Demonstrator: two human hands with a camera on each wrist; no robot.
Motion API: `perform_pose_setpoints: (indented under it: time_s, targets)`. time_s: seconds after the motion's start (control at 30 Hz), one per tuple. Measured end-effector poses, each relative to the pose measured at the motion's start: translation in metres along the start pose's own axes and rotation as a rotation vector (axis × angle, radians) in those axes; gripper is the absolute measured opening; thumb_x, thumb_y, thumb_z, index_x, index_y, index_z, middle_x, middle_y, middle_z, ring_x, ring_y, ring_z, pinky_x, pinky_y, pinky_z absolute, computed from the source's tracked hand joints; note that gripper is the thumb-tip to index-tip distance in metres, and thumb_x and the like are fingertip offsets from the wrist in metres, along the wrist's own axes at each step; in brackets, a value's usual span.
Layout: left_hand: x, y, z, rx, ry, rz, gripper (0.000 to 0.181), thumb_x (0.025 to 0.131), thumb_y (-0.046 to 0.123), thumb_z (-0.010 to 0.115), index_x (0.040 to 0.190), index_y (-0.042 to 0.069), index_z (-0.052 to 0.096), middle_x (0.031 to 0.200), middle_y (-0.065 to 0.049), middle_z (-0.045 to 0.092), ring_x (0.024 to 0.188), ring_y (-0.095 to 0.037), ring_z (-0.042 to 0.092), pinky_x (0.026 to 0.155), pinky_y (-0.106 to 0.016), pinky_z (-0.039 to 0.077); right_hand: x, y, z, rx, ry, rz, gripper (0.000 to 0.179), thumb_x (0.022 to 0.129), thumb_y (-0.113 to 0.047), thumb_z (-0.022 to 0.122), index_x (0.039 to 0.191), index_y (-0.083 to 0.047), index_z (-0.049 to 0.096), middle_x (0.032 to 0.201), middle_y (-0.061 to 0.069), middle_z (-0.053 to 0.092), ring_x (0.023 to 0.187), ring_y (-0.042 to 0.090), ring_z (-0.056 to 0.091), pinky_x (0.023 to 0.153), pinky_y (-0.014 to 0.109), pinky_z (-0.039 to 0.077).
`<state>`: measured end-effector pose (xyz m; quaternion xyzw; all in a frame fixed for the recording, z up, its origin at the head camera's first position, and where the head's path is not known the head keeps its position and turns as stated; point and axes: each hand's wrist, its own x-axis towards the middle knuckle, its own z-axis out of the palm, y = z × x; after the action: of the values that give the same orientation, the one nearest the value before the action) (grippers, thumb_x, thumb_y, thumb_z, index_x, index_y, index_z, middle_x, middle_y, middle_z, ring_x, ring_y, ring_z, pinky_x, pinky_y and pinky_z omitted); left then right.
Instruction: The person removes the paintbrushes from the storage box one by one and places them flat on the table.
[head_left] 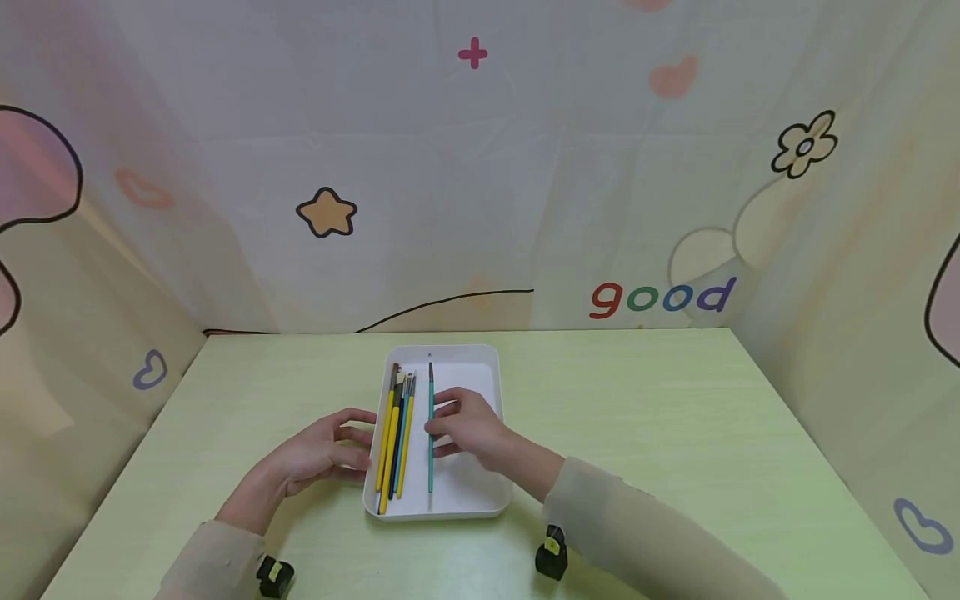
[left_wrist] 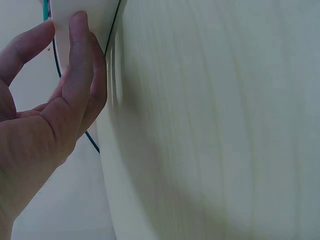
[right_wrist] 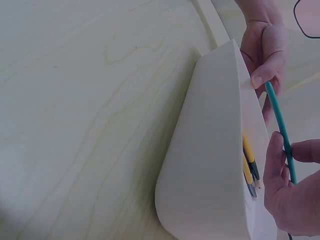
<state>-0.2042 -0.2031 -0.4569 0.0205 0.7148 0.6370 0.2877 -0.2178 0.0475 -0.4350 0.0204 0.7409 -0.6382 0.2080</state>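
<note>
A white rectangular tray [head_left: 472,487] lies on the table. My right hand [head_left: 468,425] is over the tray and pinches a slim teal paintbrush [head_left: 431,471] between thumb and fingers, its dark bristles pointing to the far side. In the right wrist view the teal handle runs between the fingertips [right_wrist: 274,145]. My left hand [head_left: 326,450] rests against the tray's left side, fingers extended along the outer wall in the left wrist view. Several paintbrushes [head_left: 395,442], with yellow, dark blue and teal handles, lie side by side along the tray's left part, bristles away from me.
The tray stands on a pale wood-grain table [head_left: 645,417]. A patterned curtain [head_left: 450,167] hangs behind and at both sides. Small black devices are at the wrists, one by the left sleeve [head_left: 213,558] and one by the right sleeve [head_left: 600,508].
</note>
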Motion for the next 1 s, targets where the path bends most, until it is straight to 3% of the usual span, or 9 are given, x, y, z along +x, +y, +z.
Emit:
perform_pose_setpoints:
  time_s: [0.37, 1.0]
  targets:
    - [0.003, -0.003, -0.002, 0.001, 0.001, 0.013, 0.078, 0.085, -0.003, 0.075, 0.15, 0.0, 0.034, 0.13, -0.024, 0.054, 0.102, -0.032, 0.065, 0.09, -0.046, 0.058, -0.009, 0.002, -0.024, 0.001, -0.021, -0.044, 0.047, 0.093, 0.001, 0.07, 0.135, 0.004, 0.051, 0.111, 0.017, 0.058, 0.085, 0.023, 0.066, 0.069, 0.039, 0.063]
    - [0.002, -0.001, -0.001, 0.003, 0.012, 0.003, 0.078, 0.083, -0.003, 0.076, 0.15, 0.001, 0.035, 0.13, -0.023, 0.053, 0.101, -0.032, 0.065, 0.089, -0.045, 0.058, -0.02, 0.009, -0.069, 0.055, 0.034, -0.125, 0.046, 0.094, 0.002, 0.068, 0.137, 0.003, 0.051, 0.115, 0.019, 0.057, 0.087, 0.029, 0.067, 0.071, 0.041, 0.063]
